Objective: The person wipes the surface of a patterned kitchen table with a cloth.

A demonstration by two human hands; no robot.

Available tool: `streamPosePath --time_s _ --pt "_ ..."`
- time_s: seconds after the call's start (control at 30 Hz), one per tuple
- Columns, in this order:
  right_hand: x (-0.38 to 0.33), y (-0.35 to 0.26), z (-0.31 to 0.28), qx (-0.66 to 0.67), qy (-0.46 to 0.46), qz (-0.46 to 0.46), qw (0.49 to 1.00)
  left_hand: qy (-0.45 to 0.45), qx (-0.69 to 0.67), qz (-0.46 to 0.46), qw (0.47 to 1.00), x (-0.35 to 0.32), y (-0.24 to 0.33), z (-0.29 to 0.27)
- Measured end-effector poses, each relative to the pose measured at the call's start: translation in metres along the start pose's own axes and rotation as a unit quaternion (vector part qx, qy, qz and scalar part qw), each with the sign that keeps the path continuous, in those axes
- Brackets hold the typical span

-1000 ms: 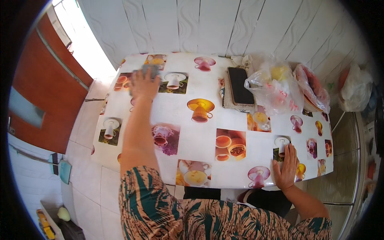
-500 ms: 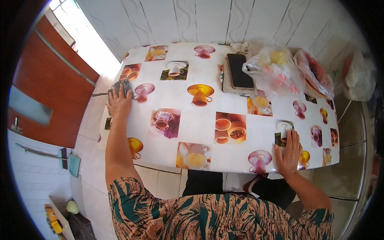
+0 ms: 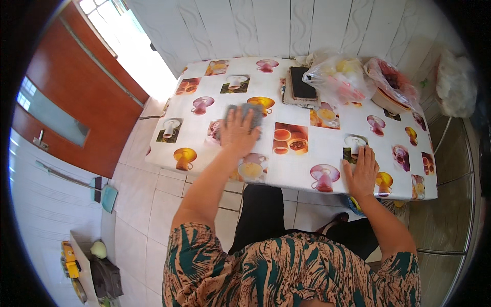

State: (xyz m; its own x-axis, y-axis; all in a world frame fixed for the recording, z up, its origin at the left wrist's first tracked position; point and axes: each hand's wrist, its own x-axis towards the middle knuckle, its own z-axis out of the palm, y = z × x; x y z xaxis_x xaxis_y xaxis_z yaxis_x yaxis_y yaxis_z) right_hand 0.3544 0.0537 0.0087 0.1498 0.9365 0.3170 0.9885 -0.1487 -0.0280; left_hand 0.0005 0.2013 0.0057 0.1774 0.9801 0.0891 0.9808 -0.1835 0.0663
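Note:
My left hand (image 3: 238,134) presses a grey cloth (image 3: 254,116) against the patterned tablecloth (image 3: 327,146), holding it under the palm and fingers. The cloth bunches out past the fingertips and partly covers a printed yellow cup. Near the front right edge, my right hand (image 3: 362,171) lies flat on the tablecloth with nothing in it, its fingers stretched forward beside a printed white cup.
At the back, a black phone (image 3: 304,83) rests on folded fabric. Beside it sit a clear plastic bag (image 3: 340,77) with yellow things inside and a bag-lined basket (image 3: 391,102). A brown door (image 3: 82,97) and a blue dustpan (image 3: 109,198) are on the left.
My left hand has swept the grey cloth from the table's left edge rightward to the middle. My right hand stays flat near the same printed cup. The view has shifted somewhat.

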Motion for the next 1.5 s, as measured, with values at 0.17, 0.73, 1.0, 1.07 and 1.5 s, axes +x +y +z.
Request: streamPosePath --time_s 0.17,0.73,1.0,1.07,1.5 --pt "0.000 0.001 0.005 0.003 0.023 0.000 1.000 0.031 -0.082 0.093 0.992 -0.036 0.079 0.002" --pt "-0.001 0.008 0.008 -0.020 0.015 -0.003 1.000 0.096 -0.008 -0.088 0.991 -0.072 -0.097 0.005" --pt "0.000 0.005 0.002 -0.010 0.016 -0.006 1.000 0.009 0.050 -0.332 0.942 -0.054 -0.224 -0.001" --pt "0.001 0.008 0.001 -0.012 0.019 -0.008 1.000 0.003 0.057 -0.392 0.918 -0.046 -0.216 -0.002" --pt "-0.001 0.002 0.005 -0.008 0.042 -0.010 0.999 0.149 0.061 -0.148 0.976 -0.112 -0.113 0.025"
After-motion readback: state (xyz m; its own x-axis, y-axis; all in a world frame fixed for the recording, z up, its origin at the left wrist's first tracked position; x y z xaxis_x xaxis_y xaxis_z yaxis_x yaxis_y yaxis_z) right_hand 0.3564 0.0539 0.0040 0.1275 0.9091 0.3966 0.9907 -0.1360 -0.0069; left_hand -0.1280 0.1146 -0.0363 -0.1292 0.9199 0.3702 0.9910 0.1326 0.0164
